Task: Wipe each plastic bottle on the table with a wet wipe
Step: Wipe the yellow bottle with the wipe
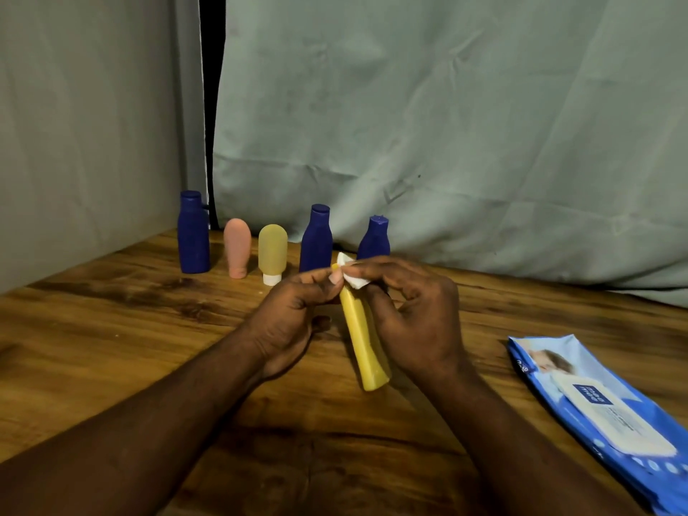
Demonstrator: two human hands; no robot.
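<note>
My hands met over the table (pixel 111 348). My left hand (pixel 290 322) pinched the bottle (pixel 366 351) near its top; my right hand (pixel 417 314) pinched the wipe (pixel 353 278) against the cap. The bottle slanted between my palms, base toward me.

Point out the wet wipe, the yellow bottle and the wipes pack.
wet wipe (pixel 355 281): head view, its white fold.
yellow bottle (pixel 363 344): head view, mid body.
wipes pack (pixel 610 415): head view, white lid flap.

A wooden desk (pixel 111 348) carries a row of five bottles (pixel 273 251) standing left of centre and a blue wipes pack (pixel 610 415) at lower right.
</note>
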